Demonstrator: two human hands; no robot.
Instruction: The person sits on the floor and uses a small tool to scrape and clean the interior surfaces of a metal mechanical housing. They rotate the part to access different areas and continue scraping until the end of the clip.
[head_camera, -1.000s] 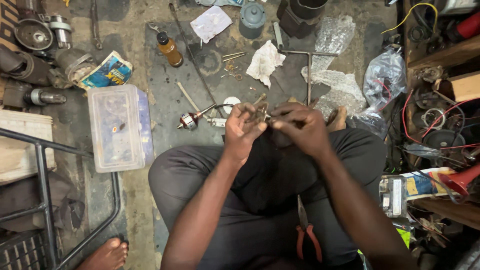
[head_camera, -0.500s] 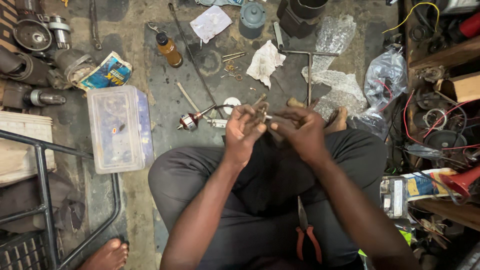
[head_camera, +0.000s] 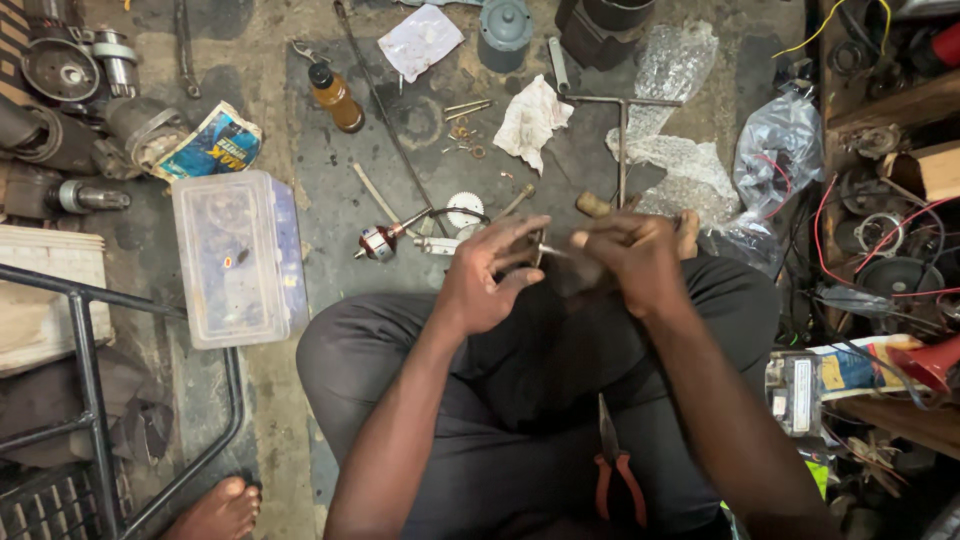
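I sit cross-legged on a workshop floor, both hands raised over my knees. My left hand (head_camera: 490, 275) pinches a small metal part (head_camera: 538, 246) between thumb and fingers. My right hand (head_camera: 630, 258) is closed around a thin tool or wire whose tip meets that part; what it is exactly is too small to tell. On the floor just beyond my hands lie a small motor rotor (head_camera: 378, 241) with a shaft and a white gear (head_camera: 463, 210). Orange-handled pliers (head_camera: 612, 472) rest on my lap.
A clear plastic parts box (head_camera: 240, 255) stands at my left. An amber bottle (head_camera: 334, 97), crumpled cloth (head_camera: 532, 120), T-handle wrench (head_camera: 622, 130) and plastic bags (head_camera: 780, 150) lie ahead. Motor parts (head_camera: 60, 70) sit far left, a metal frame (head_camera: 90, 380) lower left, wires and shelves (head_camera: 880, 230) on the right. Another person's bare foot (head_camera: 215, 510) is below.
My hands have shifted slightly apart and lower, the left hand's fingers spreading a little while still pinching the small part. The rest of the scene is unchanged.
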